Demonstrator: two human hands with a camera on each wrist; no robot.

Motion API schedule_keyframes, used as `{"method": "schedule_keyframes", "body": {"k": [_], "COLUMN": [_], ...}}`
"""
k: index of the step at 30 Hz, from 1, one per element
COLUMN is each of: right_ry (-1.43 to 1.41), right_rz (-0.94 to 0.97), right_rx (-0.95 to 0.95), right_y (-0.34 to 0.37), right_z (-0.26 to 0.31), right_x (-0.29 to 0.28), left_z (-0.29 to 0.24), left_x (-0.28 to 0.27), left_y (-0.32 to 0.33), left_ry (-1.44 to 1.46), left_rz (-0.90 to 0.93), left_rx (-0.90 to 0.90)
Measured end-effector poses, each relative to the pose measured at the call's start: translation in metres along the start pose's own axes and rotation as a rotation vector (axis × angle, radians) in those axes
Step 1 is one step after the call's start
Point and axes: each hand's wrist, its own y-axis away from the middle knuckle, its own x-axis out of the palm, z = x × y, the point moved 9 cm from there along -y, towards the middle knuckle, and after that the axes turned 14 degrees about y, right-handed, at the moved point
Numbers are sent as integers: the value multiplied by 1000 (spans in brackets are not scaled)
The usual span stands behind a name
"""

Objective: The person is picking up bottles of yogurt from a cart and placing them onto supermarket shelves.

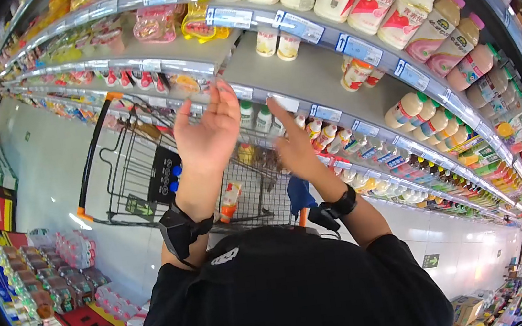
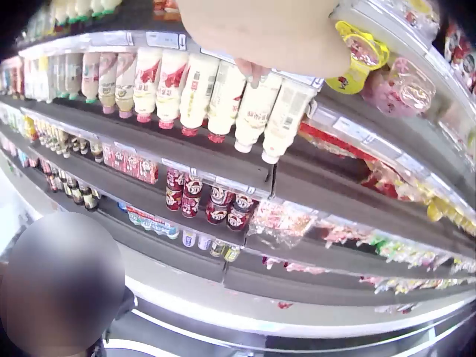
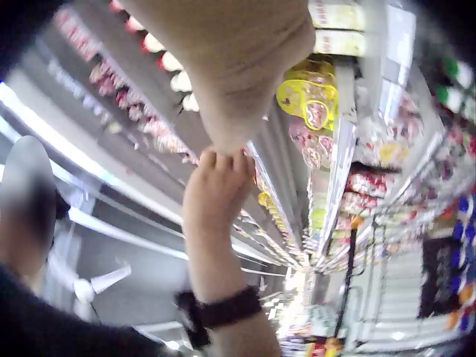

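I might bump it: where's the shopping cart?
The head view shows the shopping cart left of centre, beside the shelves, partly behind the left arm.

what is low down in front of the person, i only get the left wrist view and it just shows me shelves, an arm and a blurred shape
Observer: A wire shopping cart, which shows plainly in the head view.
Operator: is there anything in it
Observer: Yes, the head view shows an orange and white packet inside; I cannot read what it is.
Operator: ok and is anything being held
Observer: Nothing that I can see: in the head view the left hand shows a bare palm, and the right hand has a finger stretched out, though some of its fingers are hidden.
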Motion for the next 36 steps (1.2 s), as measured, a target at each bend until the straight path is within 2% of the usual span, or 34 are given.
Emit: {"method": "schedule_keyframes", "body": {"k": [3,6,10,11,14,17,20,21,24,25,28,29,31,32,33,34,36], "right_ry": [-1858,-2020,-2146,-2175,-2213,-2175,-2107,-2019,-1261,-809,-36,43,196,231,267,304,337], "right_rz": [-12,-337,-246,-232,-216,-184,-266,-268,-113,-91,225,254,315,433,548,664,820], "right_rx": [571,713,544,520,468,507,448,529,359,413,253,237,206,233,257,280,232], "right_y": [-1,0,-8,-9,-8,1,8,12,24,31,63,74,92,103,112,120,118], "right_z": [-20,-36,3,10,19,9,-15,-24,-56,-60,-90,-98,-110,-120,-131,-135,-116], "right_x": [20,21,14,12,14,33,39,48,80,88,149,168,206,231,252,270,291], "left_z": [-15,-30,-31,-30,15,44,40,31,-7,-22,-77,-93,-135,-162,-204,-238,-320], "left_x": [0,-45,-82,-92,-109,-131,-173,-185,-205,-215,-240,-267,-272,-269,-287,-292,-296], "left_y": [2,0,5,2,5,5,-1,-2,11,24,43,34,54,72,90,92,89], "left_ry": [-126,-202,-343,-410,-500,-391,-380,-380,-364,-406,-542,-47,-294,-414,-474,-583,-1056], "left_rz": [102,-156,-361,-366,-268,-140,-219,-247,-331,-486,-741,-241,-687,-910,-1118,-1055,-691], "left_rx": [69,155,285,257,-164,-359,-390,-389,-347,-310,-89,-488,-162,7,92,89,-11]}}
